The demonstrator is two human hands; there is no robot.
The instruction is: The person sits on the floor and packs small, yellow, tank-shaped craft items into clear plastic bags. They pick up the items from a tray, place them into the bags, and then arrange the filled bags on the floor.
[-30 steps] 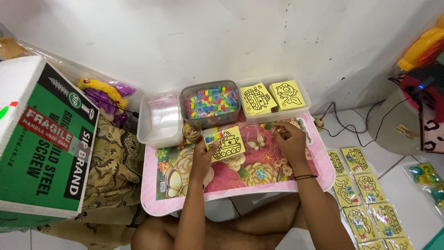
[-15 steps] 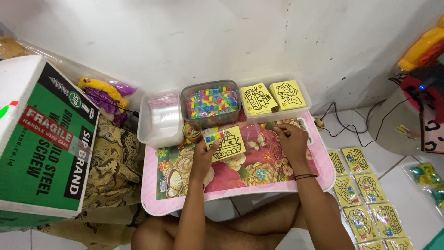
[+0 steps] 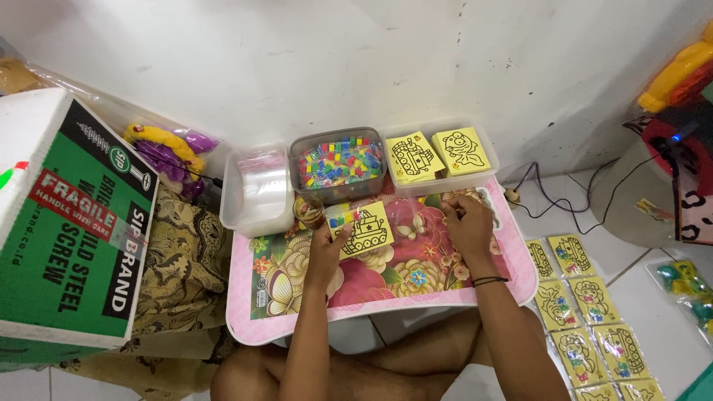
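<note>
Left hand (image 3: 327, 249) pinches a yellow square card with a black boat drawing (image 3: 366, 229) flat on the pink flowered table (image 3: 386, 275); right hand (image 3: 469, 223) rests curled beside it, grip unclear.

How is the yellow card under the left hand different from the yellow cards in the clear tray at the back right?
The card at the left hand, the boat card, lies alone on the pink flowered table; the tray cards lie stacked in a clear tray. The boat card has a strip of small coloured pieces along its left edge; the tray cards show none. The boat card shows a boat, the tray cards other drawings. All are yellow squares with black line drawings.
</note>
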